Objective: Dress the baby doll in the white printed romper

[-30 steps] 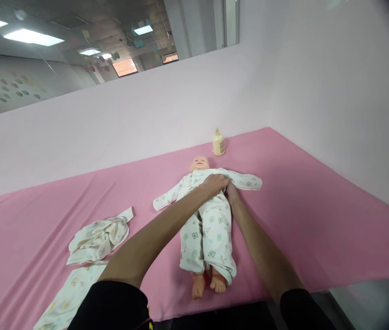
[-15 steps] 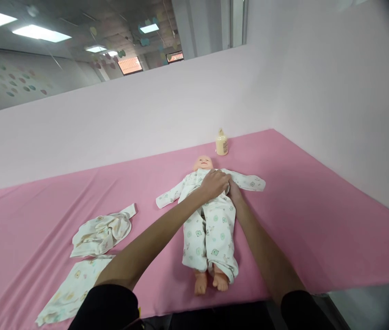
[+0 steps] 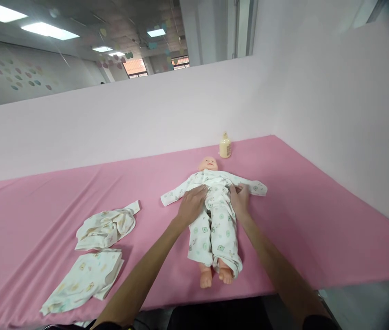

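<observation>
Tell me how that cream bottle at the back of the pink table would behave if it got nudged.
The cream bottle stands upright on a fairly wide base with a narrow top, so a low nudge would probably slide it rather than tip it. Its round body suggests it would roll if knocked over. It looks like plastic, so likely light and not fragile.

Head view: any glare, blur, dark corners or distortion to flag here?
Head view: even, soft light; ceiling panels blow out white; the right edge and top-right corner are vignetted dark; straight wall edges bow from the wide lens; doll and both hands, left hand, right hand, are sharp.
</observation>
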Demonstrator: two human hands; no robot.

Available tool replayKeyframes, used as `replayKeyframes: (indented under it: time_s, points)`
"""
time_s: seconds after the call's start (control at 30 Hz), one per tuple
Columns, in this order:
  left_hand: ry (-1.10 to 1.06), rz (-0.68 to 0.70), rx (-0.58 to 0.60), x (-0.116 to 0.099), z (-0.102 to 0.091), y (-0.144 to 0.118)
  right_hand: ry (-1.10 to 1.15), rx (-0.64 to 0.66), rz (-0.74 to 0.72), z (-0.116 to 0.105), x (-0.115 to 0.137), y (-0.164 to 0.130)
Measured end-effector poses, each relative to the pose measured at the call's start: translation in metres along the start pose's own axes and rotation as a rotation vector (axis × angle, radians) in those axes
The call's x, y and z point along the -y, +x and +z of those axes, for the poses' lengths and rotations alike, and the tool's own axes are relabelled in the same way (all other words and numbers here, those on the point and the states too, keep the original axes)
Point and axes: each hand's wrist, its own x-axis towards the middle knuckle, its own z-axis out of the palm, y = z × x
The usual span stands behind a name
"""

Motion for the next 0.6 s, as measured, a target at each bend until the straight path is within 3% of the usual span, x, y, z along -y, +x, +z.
replayKeyframes:
  time_s: [0.07,0.13,0.27,0.43,0.6]
  points:
    - [0.029,-0.016,-0.045,0.003,0.002,0.005,-0.124,0.034,-0.105,-0.008,0.012,-0.009]
    - [0.034,-0.034,-0.07,0.009,0.0,0.011,-0.21,0.17,-0.232,-0.012,0.025,-0.011]
    - [-0.03,-0.037,-0.06,0.025,-0.004,0.021,-0.301,0.33,-0.402,-0.009,0.039,0.006]
    - [-0.059,-0.119,-0.048,0.045,-0.007,0.031,-0.448,0.481,-0.42,0.0,0.04,0.028]
    - [-0.19,-0.233,0.069,0.06,-0.006,0.051,-0.514,0.538,-0.383,-0.001,0.039,0.032]
